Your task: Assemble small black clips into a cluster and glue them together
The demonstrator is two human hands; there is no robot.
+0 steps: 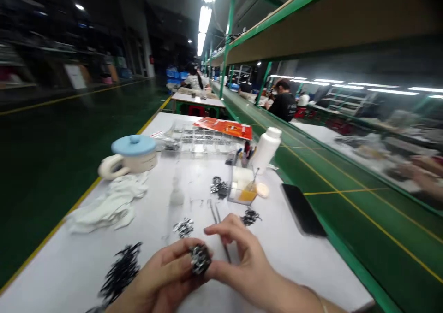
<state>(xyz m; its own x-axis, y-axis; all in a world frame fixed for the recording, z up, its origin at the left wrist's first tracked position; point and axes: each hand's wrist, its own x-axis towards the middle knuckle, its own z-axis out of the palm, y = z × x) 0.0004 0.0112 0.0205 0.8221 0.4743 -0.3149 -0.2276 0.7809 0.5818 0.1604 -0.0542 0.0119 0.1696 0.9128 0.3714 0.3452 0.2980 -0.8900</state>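
My left hand (169, 274) is closed around a small dark, shiny, rounded piece (200, 259), blurred, with silvery bits on its face; its exact kind is unclear. Close on its right, my right hand (242, 257) has thumb and index finger spread apart, the thumb tip at the piece's edge. Between and beyond the hands lie thin dark tweezers (218, 221), partly hidden by the right hand. A small heap of silvery metal bits (183, 227) sits just past the left hand. Black slender parts (121, 271) are piled to its left, and a smaller black pile (251, 216) lies beyond the right hand.
On the white table (294, 267) are a lidded mug (134, 154), white gloves (110, 204), a clear divided box (204, 140), an orange packet (228, 127), a white bottle (267, 150), a small holder (242, 184) and a phone (302, 209). A green conveyor (346, 197) runs along the right; people sit farther off.
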